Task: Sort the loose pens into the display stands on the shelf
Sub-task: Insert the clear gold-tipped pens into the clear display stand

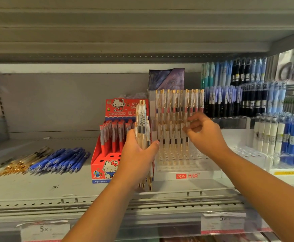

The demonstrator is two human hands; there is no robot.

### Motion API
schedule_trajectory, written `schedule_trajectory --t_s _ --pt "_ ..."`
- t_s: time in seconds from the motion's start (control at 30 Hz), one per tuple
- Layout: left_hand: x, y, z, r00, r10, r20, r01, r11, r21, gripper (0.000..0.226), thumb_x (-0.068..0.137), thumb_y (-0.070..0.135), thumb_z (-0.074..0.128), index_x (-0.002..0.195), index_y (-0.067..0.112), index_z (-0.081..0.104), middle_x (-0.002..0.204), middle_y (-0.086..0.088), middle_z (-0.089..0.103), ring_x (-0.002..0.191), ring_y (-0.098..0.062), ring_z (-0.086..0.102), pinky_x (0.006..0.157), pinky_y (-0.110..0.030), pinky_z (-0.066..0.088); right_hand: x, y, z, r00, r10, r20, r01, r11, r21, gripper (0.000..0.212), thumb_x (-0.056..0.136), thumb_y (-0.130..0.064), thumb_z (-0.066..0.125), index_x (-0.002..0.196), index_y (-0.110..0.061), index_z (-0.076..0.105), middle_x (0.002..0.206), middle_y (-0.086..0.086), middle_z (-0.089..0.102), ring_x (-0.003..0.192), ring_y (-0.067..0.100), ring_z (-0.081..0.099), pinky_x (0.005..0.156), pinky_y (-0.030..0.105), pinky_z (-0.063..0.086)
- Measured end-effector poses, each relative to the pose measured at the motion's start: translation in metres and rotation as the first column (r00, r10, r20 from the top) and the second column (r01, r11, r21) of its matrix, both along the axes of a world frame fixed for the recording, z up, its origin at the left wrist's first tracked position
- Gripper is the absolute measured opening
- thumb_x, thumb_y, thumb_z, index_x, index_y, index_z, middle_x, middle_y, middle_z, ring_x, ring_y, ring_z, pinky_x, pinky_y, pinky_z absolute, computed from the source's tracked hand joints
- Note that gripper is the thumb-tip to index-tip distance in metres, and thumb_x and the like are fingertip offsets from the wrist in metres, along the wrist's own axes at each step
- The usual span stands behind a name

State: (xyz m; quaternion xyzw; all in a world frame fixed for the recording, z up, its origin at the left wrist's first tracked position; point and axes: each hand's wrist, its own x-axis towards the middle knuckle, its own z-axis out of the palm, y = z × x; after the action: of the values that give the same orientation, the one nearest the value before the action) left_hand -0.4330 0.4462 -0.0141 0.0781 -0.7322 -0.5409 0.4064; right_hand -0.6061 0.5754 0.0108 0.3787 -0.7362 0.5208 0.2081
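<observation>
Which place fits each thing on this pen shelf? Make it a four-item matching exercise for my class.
Things:
1. blue pens
2. red pens
3. clear pen bundle
4. scissors

Places:
A. standing in the Hello Kitty box
B. gripped in the left hand
C. packaged, far upper right
D. lying loose on the shelf, left

Pairs: 1-D, 2-A, 3-B, 4-C

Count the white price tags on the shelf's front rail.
2. The left tag is at lower left, beyond the left arm; the right tag is between the arms, near the right arm. The arms may hide more.
</observation>
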Motion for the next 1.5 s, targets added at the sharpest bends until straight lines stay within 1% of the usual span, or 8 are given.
schedule_trajectory --t_s 0.2,0.47,0.6,0.7,0.77,1.23,1.4,1.5 --pt "0.002 0.001 0.001 1.000 -0.030 -0.008 0.031 0.997 0.069 0.029 0.091 0.019 0.064 0.106 0.043 0.052 0.082 -0.001 0.070 0.061 -0.011 0.064 0.057 -0.031 0.058 -0.001 0.002 0.002 0.991 0.002 0.133 -0.007 0.999 0.036 0.040 0.086 0.011 0.056 0.110 -0.021 0.058 0.096 0.005 0.068 0.090 0.023 0.067 0.078 0.041 0.060" --pt "0.005 0.003 0.002 0.997 -0.077 -0.016 0.078 0.995 0.062 0.029 0.093 0.010 0.059 0.106 0.035 0.054 0.081 -0.006 0.070 0.058 -0.012 0.066 0.053 -0.024 0.054 0.017 -0.002 0.006 0.988 -0.150 -0.034 0.146 0.984 -0.099 0.030 0.085 -0.007 0.067 0.108 -0.024 0.058 0.105 0.000 0.057 0.086 0.011 0.056 0.077 0.024 0.048" --pt "0.003 0.004 0.002 0.993 -0.116 -0.027 0.116 0.993 0.034 0.031 0.093 0.010 0.063 0.111 0.033 0.053 0.080 0.000 0.072 0.062 -0.015 0.070 0.053 -0.022 0.054 0.048 -0.007 0.015 0.986 0.148 0.080 -0.134 0.978 -0.157 0.014 0.089 -0.015 0.067 0.098 -0.025 0.064 0.094 -0.007 0.066 0.084 0.004 0.061 0.062 0.013 0.045" --pt "0.004 0.005 0.003 0.989 -0.139 -0.056 0.141 0.989 0.038 0.032 0.093 0.009 0.065 0.113 0.032 0.054 0.082 0.003 0.072 0.063 -0.017 0.070 0.055 -0.026 0.056 0.070 -0.011 0.016 0.835 0.489 0.251 -0.470 0.872 -0.134 0.014 0.086 -0.017 0.072 0.098 -0.024 0.070 0.088 -0.002 0.072 0.074 0.010 0.066 0.055 0.019 0.049" --pt "0.004 0.006 0.003 0.987 -0.144 -0.066 0.147 0.988 0.040 0.030 0.093 0.010 0.065 0.113 0.030 0.054 0.080 0.002 0.072 0.061 -0.016 0.069 0.055 -0.029 0.057 0.079 -0.016 0.013 0.801 0.543 0.253 -0.529 0.839 -0.126 0.016 0.085 -0.016 0.074 0.099 -0.021 0.070 0.084 -0.003 0.072 0.072 0.011 0.066 0.055 0.023 0.051" --pt "0.003 0.009 0.005 0.990 -0.122 -0.076 0.129 0.987 0.096 0.023 0.095 0.011 0.062 0.110 0.027 0.055 0.090 0.001 0.073 0.069 -0.024 0.073 0.056 -0.042 0.061 0.069 -0.011 0.000 0.806 0.502 0.315 -0.428 0.861 -0.276 0.016 0.090 -0.001 0.064 0.102 -0.007 0.072 0.085 0.011 0.074 0.072 0.021 0.071 0.064 0.030 0.060" --pt "0.004 0.004 0.004 0.998 -0.001 -0.069 -0.002 0.999 -0.044 0.021 0.094 0.024 0.065 0.099 0.040 0.052 0.088 0.030 0.068 0.077 0.008 0.067 0.062 -0.016 0.054 0.057 -0.002 0.006 0.773 0.538 0.337 -0.363 0.810 -0.461 0.018 0.092 0.001 0.059 0.102 -0.011 0.069 0.093 0.011 0.073 0.080 0.022 0.073 0.063 0.029 0.059" --pt "0.006 0.005 0.004 0.997 -0.044 -0.056 0.045 0.999 0.026 0.015 0.097 0.024 0.061 0.101 0.036 0.054 0.088 0.014 0.073 0.071 -0.012 0.074 0.063 -0.048 0.062 0.037 0.005 0.016 0.705 0.589 0.395 -0.274 0.740 -0.614 0.021 0.094 -0.001 0.056 0.108 -0.012 0.067 0.100 0.009 0.070 0.082 0.022 0.072 0.067 0.032 0.059"
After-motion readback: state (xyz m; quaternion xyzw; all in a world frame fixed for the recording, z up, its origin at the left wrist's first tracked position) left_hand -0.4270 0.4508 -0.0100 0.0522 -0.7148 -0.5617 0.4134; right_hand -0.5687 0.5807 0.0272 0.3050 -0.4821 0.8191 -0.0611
